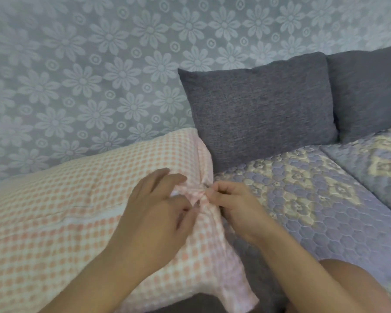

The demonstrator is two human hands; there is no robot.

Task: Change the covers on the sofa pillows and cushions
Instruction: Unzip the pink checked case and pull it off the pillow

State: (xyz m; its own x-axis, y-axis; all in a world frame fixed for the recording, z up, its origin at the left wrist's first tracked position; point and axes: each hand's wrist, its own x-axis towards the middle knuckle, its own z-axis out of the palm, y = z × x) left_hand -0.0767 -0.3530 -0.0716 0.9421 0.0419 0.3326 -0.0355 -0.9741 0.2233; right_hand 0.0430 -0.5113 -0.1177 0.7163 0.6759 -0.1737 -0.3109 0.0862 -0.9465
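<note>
Our left hand [158,208] and right hand [231,205] both pinch the bunched end of the checked cover [61,199], left of the grey cushion [257,109]. Soft, limp cloth, we judge; best gripped at that gather.

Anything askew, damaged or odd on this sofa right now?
Nothing damaged or spilled. The pink checked cover is bunched at its open end where the left hand and right hand pinch it, consistent with fitting. The grey cushions stand upright.

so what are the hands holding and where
Both the left hand and the right hand pinch the pink checked cover at its bunched edge, at the pillow's right end.
</note>
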